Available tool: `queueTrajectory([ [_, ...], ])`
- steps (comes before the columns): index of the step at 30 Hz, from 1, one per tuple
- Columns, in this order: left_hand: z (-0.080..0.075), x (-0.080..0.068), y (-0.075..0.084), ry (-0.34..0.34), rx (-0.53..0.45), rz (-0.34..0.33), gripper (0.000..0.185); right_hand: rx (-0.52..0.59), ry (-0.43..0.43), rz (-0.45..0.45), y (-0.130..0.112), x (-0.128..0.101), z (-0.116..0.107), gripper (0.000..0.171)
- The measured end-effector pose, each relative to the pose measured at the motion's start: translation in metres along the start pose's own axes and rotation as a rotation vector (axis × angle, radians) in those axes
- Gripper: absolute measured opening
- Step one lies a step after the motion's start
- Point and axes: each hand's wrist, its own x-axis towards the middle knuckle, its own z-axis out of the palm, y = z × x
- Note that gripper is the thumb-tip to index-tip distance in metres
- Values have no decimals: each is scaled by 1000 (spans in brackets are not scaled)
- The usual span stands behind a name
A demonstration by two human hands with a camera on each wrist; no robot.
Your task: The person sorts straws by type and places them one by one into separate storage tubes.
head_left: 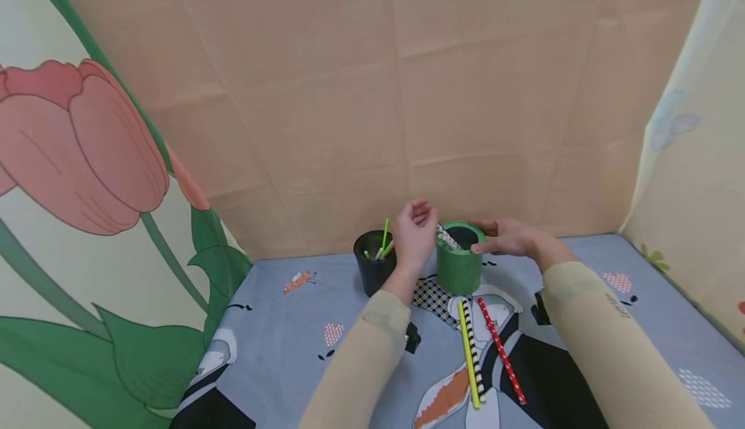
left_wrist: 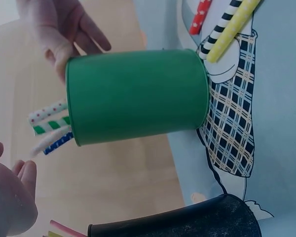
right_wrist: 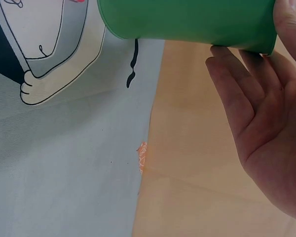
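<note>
The right hand (head_left: 505, 237) has the green cup (head_left: 459, 263) by its rim, thumb on the near edge and fingers reaching round the far side, pretty straight in the right wrist view, so more of a steadying touch than a real clamp. The left hand (head_left: 414, 233) sits just left of the rim, fingers loosely curled with nothing between them that I can see; it's right beside the patterned straws (head_left: 448, 239) poking out of the cup. The cup stands upright on the printed cloth (head_left: 291, 345), next to a black cup (head_left: 374, 264) with green and white straws of its own. Three more straws, yellow (head_left: 468, 353), black-and-white (head_left: 475, 351) and red dotted (head_left: 502, 350), lie on the cloth in front.

My guess at what goes wrong: the light hold on the rim lets the cup tip if the left hand tugs a straw sideways, spilling the lot.

I can't count the straws in the green cup; the left fingertips are partly hidden from the head camera.
</note>
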Motion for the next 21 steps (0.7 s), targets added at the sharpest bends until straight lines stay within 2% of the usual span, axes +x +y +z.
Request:
queueTrajectory([
  [5, 0, 2, 0, 12, -51, 6, 24, 7, 0, -7, 0, 1, 0, 97],
  [15, 2, 1, -4, 17, -23, 36, 23, 19, -9, -32, 5, 2, -2, 101],
  [21, 0, -2, -2, 15, -46, 58, 20, 25, -5, -41, 7, 3, -2, 100],
])
